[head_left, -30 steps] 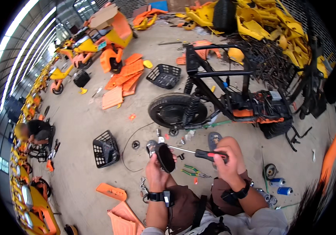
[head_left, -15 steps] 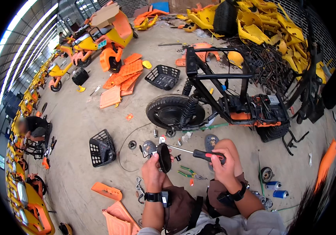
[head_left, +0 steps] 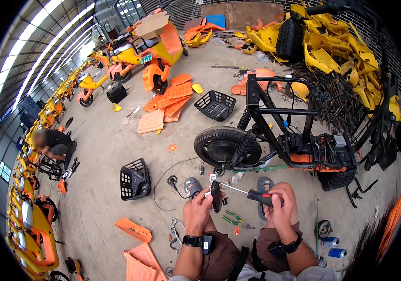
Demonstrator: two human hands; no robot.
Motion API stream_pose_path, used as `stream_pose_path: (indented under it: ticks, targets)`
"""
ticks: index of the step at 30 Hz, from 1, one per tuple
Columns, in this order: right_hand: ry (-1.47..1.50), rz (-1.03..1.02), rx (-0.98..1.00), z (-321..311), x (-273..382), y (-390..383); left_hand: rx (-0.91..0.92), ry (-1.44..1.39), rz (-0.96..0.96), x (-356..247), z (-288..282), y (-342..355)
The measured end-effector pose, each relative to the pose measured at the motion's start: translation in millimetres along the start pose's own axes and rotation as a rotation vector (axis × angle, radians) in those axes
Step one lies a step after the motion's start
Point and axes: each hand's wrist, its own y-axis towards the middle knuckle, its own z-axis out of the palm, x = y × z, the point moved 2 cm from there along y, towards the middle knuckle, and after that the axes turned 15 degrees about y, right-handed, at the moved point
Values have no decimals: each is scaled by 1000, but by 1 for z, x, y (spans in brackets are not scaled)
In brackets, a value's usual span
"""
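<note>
My left hand (head_left: pixel 201 210) is closed round a dark oval part (head_left: pixel 216 196), whose exact kind I cannot make out. It is held up nearly edge-on above my knees. My right hand (head_left: pixel 279 205) grips the black and red handle of a screwdriver (head_left: pixel 259 197). The shaft points left, and its tip is at or close to the upper edge of the dark part; contact is unclear. Below them, green-handled pliers (head_left: pixel 237 220) lie on the floor. Beyond stands a stripped black scooter frame (head_left: pixel 275 126) with its rear wheel (head_left: pixel 224 149).
Black baskets (head_left: pixel 135 179) (head_left: pixel 215 106), orange panels (head_left: pixel 167 105) and blue cans (head_left: pixel 337 253) lie about. A chain-wheel with crank (head_left: pixel 173 181) is left of my foot. Yellow body parts (head_left: pixel 336 51) are heaped far right. Another person (head_left: pixel 55 145) crouches at left among scooters.
My view has shifted, so the scene sits further right and lower. The dark part now shows more edge-on, and the screwdriver is still held against or near it.
</note>
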Motion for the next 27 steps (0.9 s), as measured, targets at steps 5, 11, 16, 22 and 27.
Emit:
stream_pose_path:
  ticks: [5, 11, 16, 22, 27]
  targets:
    - [-266, -265, 157, 7, -8, 0, 12, 38, 75, -8, 9, 0]
    - [-408, -136, 59, 11, -10, -4, 303, 240, 78, 14, 19, -2]
    - [-136, -278, 8, -1, -20, 2, 69, -213, -45, -3, 14, 1]
    - [-17, -269, 12, -10, -20, -5, 31, -572, 92, 14, -8, 7]
    - [-57, -261, 46, -1, -12, -7, 71, -496, 104, 23, -9, 9]
